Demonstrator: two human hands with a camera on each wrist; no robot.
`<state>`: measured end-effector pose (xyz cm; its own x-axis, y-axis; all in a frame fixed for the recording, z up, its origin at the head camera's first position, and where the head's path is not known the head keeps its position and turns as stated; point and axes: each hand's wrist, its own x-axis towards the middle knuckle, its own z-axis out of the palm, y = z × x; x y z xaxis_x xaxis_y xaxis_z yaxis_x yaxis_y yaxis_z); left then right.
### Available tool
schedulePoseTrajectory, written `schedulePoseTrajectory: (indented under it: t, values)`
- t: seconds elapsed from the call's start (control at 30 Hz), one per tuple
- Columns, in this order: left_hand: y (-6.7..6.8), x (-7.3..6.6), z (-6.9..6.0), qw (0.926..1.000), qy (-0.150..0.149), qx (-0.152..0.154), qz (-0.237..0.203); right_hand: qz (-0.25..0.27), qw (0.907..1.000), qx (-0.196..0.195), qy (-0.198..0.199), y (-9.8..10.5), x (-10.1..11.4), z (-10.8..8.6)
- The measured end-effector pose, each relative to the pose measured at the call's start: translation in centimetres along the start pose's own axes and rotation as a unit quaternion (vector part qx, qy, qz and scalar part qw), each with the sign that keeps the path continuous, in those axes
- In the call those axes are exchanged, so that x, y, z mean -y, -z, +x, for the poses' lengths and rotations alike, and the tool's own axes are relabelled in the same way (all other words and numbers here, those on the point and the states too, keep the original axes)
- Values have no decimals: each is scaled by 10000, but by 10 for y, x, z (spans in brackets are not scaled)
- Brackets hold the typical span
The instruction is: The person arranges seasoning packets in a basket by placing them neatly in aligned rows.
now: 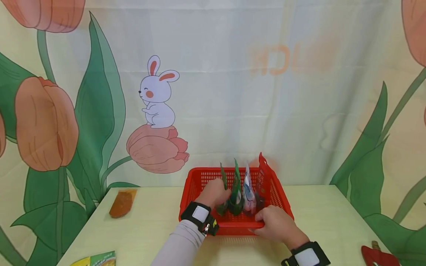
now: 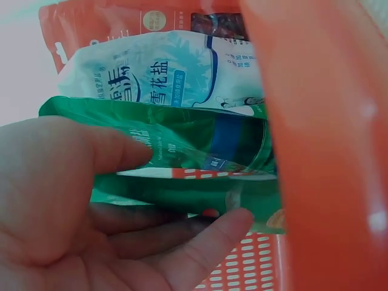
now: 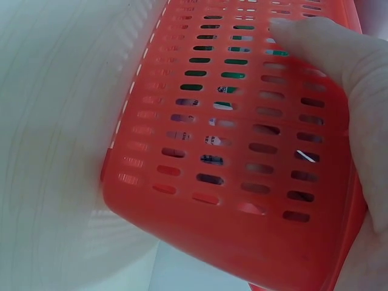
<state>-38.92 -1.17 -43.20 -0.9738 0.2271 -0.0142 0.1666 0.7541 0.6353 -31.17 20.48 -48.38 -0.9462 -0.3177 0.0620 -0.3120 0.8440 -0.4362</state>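
Observation:
A red plastic basket (image 1: 233, 227) with slotted walls holds several upright packets in a row. From left to right stand a green packet (image 2: 254, 197), a second green packet (image 2: 200, 136), a white-and-blue packet printed with Chinese characters (image 2: 188, 70) and a red packet (image 1: 264, 177). My left hand (image 1: 214, 193) reaches inside at the leftmost green packet, its thumb and fingers spread apart on either side of it. My right hand (image 1: 276, 223) grips the basket's front rim near the right corner, its thumb (image 3: 309, 45) on the slotted outer wall; its other fingers are mostly hidden.
On the pale table (image 1: 149, 229), a flat packet with orange-brown contents (image 1: 122, 203) lies at the back left. A yellow-green packet (image 1: 96, 259) is at the front left, and a red object with a brown stub (image 1: 379, 256) at the front right. A printed curtain (image 1: 226, 92) hangs behind.

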Motion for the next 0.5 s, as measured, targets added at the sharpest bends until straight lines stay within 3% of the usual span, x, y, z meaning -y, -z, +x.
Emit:
schedulePoseTrajectory:
  t: [0.3,0.5]
  values:
    - [7,15,-35,9984,-300,412,256,58,9999,18,-85,0,0,-1]
    - [11,32,-59,9916,-775,589,853,84,9999,-6,-83,0,0,0]
